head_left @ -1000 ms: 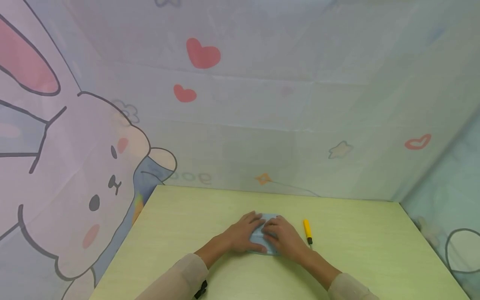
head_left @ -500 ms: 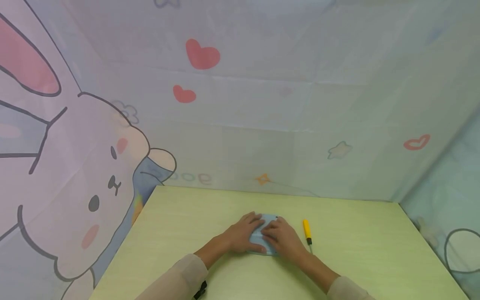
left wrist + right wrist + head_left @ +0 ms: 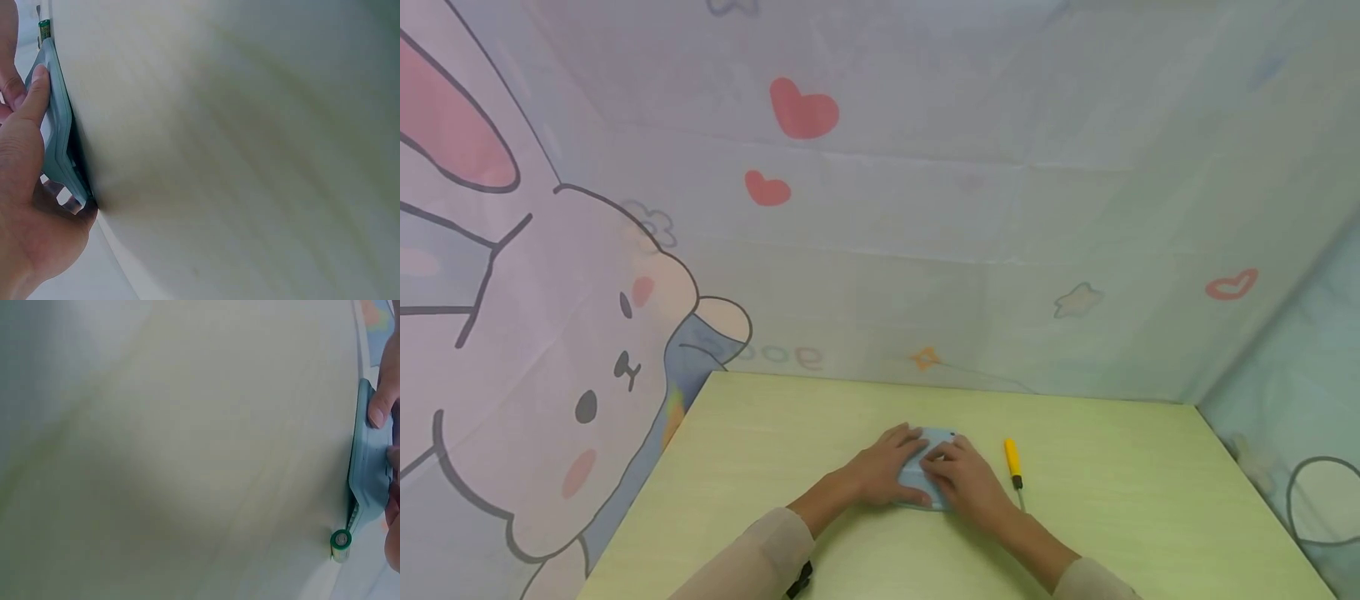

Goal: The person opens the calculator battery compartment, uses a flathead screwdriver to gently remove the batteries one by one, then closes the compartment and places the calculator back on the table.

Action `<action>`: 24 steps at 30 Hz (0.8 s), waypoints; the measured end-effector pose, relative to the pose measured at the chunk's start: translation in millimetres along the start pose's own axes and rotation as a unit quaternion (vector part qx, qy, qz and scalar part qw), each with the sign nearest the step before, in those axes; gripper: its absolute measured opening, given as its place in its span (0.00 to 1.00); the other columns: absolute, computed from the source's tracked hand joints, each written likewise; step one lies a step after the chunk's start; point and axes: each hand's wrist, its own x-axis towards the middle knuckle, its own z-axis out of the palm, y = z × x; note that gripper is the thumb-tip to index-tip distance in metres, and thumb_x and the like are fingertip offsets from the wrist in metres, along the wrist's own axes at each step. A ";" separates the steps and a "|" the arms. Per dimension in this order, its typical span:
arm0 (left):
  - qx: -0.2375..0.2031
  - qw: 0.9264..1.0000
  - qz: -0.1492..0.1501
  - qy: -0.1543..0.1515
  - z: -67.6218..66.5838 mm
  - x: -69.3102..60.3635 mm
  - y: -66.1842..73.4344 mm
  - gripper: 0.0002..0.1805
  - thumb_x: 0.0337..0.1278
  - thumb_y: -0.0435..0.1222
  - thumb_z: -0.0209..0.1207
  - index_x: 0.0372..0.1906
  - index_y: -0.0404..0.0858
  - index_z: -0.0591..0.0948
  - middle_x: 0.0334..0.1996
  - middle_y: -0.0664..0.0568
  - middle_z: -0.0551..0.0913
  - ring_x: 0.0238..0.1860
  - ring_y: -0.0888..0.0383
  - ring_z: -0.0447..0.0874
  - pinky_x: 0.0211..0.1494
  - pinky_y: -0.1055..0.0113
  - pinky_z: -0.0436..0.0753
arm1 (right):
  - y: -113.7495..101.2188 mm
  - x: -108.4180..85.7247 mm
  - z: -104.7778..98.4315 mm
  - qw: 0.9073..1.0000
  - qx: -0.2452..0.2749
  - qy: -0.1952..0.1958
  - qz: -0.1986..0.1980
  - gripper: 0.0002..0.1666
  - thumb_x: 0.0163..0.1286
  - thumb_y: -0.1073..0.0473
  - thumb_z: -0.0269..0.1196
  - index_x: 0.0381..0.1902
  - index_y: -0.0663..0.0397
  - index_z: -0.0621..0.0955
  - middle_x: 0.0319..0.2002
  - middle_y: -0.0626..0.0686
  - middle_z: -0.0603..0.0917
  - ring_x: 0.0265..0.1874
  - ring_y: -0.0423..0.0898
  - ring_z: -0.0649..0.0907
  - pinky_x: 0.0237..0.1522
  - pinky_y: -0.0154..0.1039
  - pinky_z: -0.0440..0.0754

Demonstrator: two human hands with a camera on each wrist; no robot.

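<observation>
A light blue, flat plastic device (image 3: 934, 442) lies on the table under both hands; its exact kind is not clear. My left hand (image 3: 880, 471) grips its left side, with the thumb (image 3: 36, 94) on top along the near edge and fingers spread toward the far edge. My right hand (image 3: 973, 483) bends over the right half, thumb and index fingertips drawn together at the upper face. Whether anything small sits between those fingertips is hidden. Beside the device's right end is a green-banded battery (image 3: 340, 539), out of sight in the head view.
A screwdriver (image 3: 1013, 462) with a yellow handle lies right of my right hand, its shaft partly behind the wrist. A small black object (image 3: 801, 579) shows by my left sleeve. The pale table (image 3: 760, 433) ends at a printed cloth backdrop (image 3: 880, 208).
My right thumb and index fingertips have come closer together over the device, with the hand shifting slightly left. The left hand keeps its place.
</observation>
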 end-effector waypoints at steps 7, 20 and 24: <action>-0.009 1.000 -0.001 -0.004 -1.3 1.2 -0.4 0.55 0.59 0.69 0.66 0.84 0.47 0.63 0.85 0.53 0.55 0.85 0.48 0.46 0.71 0.42 0.75 | 7.8 -1.0 -5.2 0.998 0.055 -0.022 0.009 0.14 0.68 0.66 0.73 0.51 0.54 0.92 0.48 0.47 0.90 0.44 0.46 0.77 0.47 0.43 0.79; -0.008 1.000 0.013 -0.001 0.0 1.3 -1.9 0.54 0.60 0.69 0.65 0.83 0.46 0.64 0.84 0.52 0.57 0.85 0.46 0.47 0.70 0.42 0.76 | 12.5 4.4 -10.2 0.998 0.065 -0.027 -0.002 0.11 0.66 0.64 0.75 0.47 0.54 0.93 0.47 0.47 0.91 0.45 0.45 0.81 0.48 0.45 0.81; -0.008 1.000 0.011 -0.001 -0.3 1.4 -1.5 0.54 0.59 0.69 0.66 0.83 0.46 0.64 0.84 0.52 0.57 0.85 0.46 0.48 0.69 0.41 0.77 | 12.1 3.4 -9.1 0.998 0.061 -0.018 -0.009 0.10 0.65 0.65 0.76 0.45 0.55 0.93 0.46 0.47 0.90 0.45 0.46 0.81 0.48 0.45 0.82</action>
